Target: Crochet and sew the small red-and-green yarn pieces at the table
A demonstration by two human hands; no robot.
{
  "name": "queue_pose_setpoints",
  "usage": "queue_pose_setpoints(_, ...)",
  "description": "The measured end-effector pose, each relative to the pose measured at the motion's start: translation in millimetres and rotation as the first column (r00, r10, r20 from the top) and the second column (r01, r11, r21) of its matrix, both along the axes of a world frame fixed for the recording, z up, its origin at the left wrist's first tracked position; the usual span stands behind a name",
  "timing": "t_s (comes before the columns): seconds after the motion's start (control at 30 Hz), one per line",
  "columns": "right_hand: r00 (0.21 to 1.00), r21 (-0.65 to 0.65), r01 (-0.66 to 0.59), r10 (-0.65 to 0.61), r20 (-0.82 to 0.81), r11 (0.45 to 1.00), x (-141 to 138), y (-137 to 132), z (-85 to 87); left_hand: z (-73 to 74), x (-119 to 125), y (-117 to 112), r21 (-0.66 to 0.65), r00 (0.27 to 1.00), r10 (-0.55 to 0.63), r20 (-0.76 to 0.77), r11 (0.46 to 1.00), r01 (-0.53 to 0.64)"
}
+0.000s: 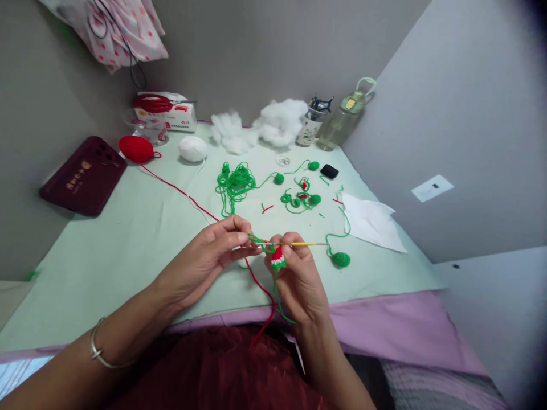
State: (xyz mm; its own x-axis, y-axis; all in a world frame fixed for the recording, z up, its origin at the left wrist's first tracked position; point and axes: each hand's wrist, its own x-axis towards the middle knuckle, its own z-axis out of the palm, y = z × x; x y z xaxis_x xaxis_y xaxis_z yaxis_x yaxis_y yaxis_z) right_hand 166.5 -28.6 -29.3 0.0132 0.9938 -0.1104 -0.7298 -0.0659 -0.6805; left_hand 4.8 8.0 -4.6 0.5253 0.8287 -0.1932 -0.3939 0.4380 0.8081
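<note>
My right hand [299, 279] grips a crochet hook [304, 244] with a yellow handle, its metal end pointing left. Between the same fingers is a small crocheted piece [278, 257] in red, white and green, with a green tail hanging below it. My left hand [217, 245] is closed, thumb against forefinger, on green yarn [255, 237] that runs to the piece at the hook's tip. Red yarn [259, 282] passes beneath the hands and down onto my lap. My fingers partly hide the stitches.
Behind the hands lie a tangle of green yarn [235, 182], a red yarn ball [135, 148], a white yarn ball [192, 148] and white stuffing [280, 122]. A crocheted green ball [341, 259] and tissue [371, 222] lie right. A bottle [342, 122] and phone [84, 176] stand farther out.
</note>
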Motion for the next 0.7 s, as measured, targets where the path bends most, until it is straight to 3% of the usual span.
queue_pose_setpoints(0.13,1.000,0.014,0.000,0.000,0.002,1.000,0.9,-0.5,0.2,-1.5,-1.0,0.3,-0.035,0.999,-0.037,0.016,0.999,0.038)
queue_pose_setpoints(0.27,1.000,0.020,0.005,-0.006,0.027,1.000,1.7,-0.3,-0.8,-5.3,0.5,-0.6,-0.101,0.997,0.013,0.082,0.995,-0.004)
queue_pose_setpoints(0.43,0.998,0.013,0.039,-0.040,0.056,0.999,1.8,-0.7,0.1,-7.3,2.9,-1.5,-0.118,0.999,0.030,0.036,0.993,-0.026)
queue_pose_setpoints(0.57,0.999,0.034,0.006,-0.008,0.045,0.999,1.9,-2.0,0.1,-2.5,3.4,-1.7,-0.217,0.994,0.081,0.079,0.974,-0.062)
queue_pose_setpoints(0.7,0.999,0.043,-0.052,0.051,0.012,0.998,1.1,-3.7,-1.6,7.7,3.2,-5.3,-0.287,0.987,0.056,0.147,0.958,-0.012)
